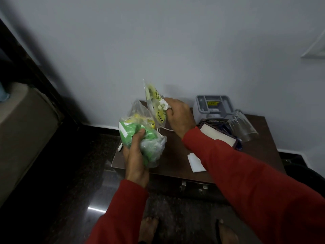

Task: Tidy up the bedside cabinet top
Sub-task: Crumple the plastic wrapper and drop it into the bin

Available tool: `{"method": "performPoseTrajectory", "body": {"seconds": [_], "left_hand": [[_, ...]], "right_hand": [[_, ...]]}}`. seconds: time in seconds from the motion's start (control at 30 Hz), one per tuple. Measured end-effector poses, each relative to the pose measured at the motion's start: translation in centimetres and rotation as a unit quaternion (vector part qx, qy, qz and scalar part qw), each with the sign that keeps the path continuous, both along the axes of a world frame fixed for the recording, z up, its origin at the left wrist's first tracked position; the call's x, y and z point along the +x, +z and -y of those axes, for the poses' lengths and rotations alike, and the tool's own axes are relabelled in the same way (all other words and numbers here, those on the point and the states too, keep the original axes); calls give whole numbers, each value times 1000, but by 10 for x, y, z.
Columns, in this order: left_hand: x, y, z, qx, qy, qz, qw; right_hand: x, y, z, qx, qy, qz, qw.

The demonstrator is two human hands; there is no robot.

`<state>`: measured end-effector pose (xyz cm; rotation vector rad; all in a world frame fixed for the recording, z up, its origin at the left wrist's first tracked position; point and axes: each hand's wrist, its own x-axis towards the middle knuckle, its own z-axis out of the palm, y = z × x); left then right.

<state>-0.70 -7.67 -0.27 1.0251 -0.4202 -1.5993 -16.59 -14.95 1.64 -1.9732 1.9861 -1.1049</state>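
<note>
Above the dark brown surface [175, 166] of the bedside cabinet, the left hand [136, 155] was closed around a clear plastic bag [149, 138] stuffed with green and yellow wrappers. The right hand [177, 117] was raised a little higher, with its fingers pinched on a yellow printed packet [155, 103] and a crumpled white paper [163, 104]. Both sleeves were red. On the surface, a white paper piece [195, 161] lay near the front edge. Behind the right arm stood a grey box [213, 106], and beside it lay an open box with white inside [219, 136] and a clear plastic cover [243, 125]. A white cable [121, 147] hung at the left edge.
</note>
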Motion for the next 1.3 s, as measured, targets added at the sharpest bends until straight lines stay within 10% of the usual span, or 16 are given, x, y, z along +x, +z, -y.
{"method": "performPoseTrajectory", "body": {"seconds": [0.57, 0.8, 0.93, 1.13, 1.3], "left_hand": [[-43, 41, -107, 15, -238, -189, 952], [-55, 30, -109, 43, -241, -201, 948], [-52, 19, -100, 36, -227, -125, 965], [-71, 13, -115, 12, -243, -16, 970], [-72, 11, -118, 4, -290, -43, 956]], "right_hand": [[-20, 40, -198, 36, 17, 88, 995], [-53, 76, -239, 15, -117, 441, 890], [-57, 103, -254, -3, -62, 499, 865], [-26, 76, -236, -23, -56, 212, 975], [-16, 39, -244, -38, -100, 142, 984]]}}
